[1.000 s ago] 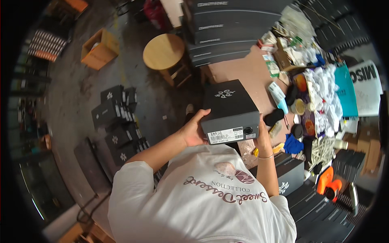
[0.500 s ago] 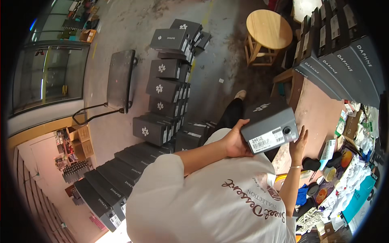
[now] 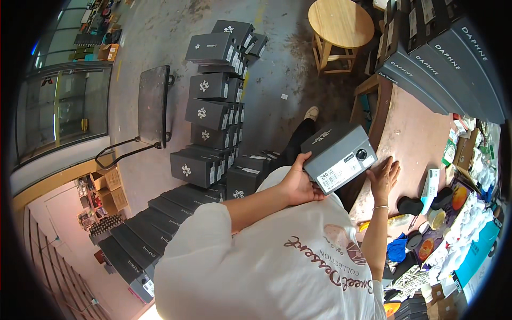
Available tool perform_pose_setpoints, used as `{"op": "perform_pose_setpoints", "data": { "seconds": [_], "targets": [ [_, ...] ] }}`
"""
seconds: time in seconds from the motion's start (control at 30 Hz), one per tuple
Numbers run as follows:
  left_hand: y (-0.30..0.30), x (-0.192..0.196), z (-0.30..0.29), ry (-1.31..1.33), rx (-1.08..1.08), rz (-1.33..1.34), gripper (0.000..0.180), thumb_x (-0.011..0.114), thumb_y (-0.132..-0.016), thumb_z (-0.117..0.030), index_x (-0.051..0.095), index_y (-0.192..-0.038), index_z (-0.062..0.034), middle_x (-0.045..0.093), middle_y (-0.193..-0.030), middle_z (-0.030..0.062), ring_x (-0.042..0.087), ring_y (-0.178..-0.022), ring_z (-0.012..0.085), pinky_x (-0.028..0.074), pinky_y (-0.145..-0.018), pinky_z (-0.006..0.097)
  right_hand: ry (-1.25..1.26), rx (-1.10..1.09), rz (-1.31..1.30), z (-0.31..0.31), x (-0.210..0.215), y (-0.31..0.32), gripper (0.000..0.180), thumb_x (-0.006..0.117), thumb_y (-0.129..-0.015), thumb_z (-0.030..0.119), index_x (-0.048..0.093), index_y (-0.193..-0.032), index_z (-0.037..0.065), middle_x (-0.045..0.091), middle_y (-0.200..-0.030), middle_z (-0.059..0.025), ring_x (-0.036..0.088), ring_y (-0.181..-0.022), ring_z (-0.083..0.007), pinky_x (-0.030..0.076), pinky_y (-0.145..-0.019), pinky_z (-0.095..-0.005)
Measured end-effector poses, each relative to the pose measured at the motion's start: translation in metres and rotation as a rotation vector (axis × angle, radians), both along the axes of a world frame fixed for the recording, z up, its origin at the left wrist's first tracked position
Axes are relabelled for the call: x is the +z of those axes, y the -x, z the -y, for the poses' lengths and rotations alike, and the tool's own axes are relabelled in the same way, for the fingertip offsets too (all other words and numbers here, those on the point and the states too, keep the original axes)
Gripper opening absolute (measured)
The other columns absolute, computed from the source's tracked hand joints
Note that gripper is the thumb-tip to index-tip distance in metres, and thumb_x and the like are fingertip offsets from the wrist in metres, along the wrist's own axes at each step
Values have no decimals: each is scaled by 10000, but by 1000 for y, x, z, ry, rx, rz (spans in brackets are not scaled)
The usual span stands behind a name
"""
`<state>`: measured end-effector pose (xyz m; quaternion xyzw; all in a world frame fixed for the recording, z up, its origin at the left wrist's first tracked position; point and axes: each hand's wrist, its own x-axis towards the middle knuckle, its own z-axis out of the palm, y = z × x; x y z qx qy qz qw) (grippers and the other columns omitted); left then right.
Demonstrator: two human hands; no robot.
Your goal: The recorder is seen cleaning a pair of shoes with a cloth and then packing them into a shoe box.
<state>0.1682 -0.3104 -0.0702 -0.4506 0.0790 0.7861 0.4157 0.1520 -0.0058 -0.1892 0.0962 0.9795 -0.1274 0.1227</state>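
I hold a dark grey shoe box (image 3: 337, 149) with a white label on its end, tilted, above the edge of the pink table (image 3: 413, 133). My left hand (image 3: 296, 184) grips the box's left end from below. With its fingers spread, my right hand (image 3: 385, 176), a thin bracelet at the wrist, is just beside the box's right end; I cannot tell if it touches. My white printed T-shirt fills the lower middle of the view.
Stacks of matching grey shoe boxes (image 3: 210, 109) stand on the concrete floor to the left, with more dark boxes (image 3: 136, 240) in rows lower left. A flat trolley (image 3: 153, 104), a round wooden stool (image 3: 341, 24), long dark boxes (image 3: 442, 58) and table clutter (image 3: 453, 213) surround me.
My view has swung from the cluttered table toward the floor stacks. The box stayed in my left hand and tilted; my right hand went from clasping its end to spread beside it.
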Motion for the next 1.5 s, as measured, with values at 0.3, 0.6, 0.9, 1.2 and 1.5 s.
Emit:
{"op": "perform_pose_setpoints", "data": {
  "seconds": [0.3,0.6,0.9,1.2,1.5],
  "targets": [
    [2,12,-4,21,67,46,705,545,-736,-644,501,-1217,-131,503,-1163,103,470,-1059,268,387,-913,480,29,-49,23,1,1,-1,1043,770,-663,423,160,-1475,187,124,-1512,-186,101,-1388,-403,185,-1044,-625],
    [4,15,-7,32,91,77,641,543,-762,-605,503,-1220,-158,502,-1176,89,464,-1072,266,380,-926,477,48,-81,18,4,1,-1,1048,782,-649,399,171,-1474,188,118,-1515,-180,95,-1390,-405,160,-1048,-628],
    [4,11,-9,7,93,76,628,541,-765,-597,507,-1224,-171,504,-1193,87,463,-1083,268,374,-936,477,75,-92,9,5,1,-1,1042,783,-651,397,178,-1473,186,117,-1515,-185,90,-1391,-406,150,-1046,-632],
    [8,19,-7,66,96,59,748,552,-726,-653,478,-1244,-119,483,-1172,101,459,-1063,250,365,-943,444,77,-96,6,4,2,-2,1035,786,-654,382,181,-1473,193,121,-1515,-182,91,-1392,-404,146,-1048,-629],
    [23,10,17,80,121,117,679,561,-740,-615,499,-1230,-149,487,-1181,90,458,-1069,258,371,-929,460,76,-126,29,7,5,0,1042,803,-640,338,189,-1471,199,125,-1520,-157,85,-1399,-388,154,-1052,-624]
  ]
}}
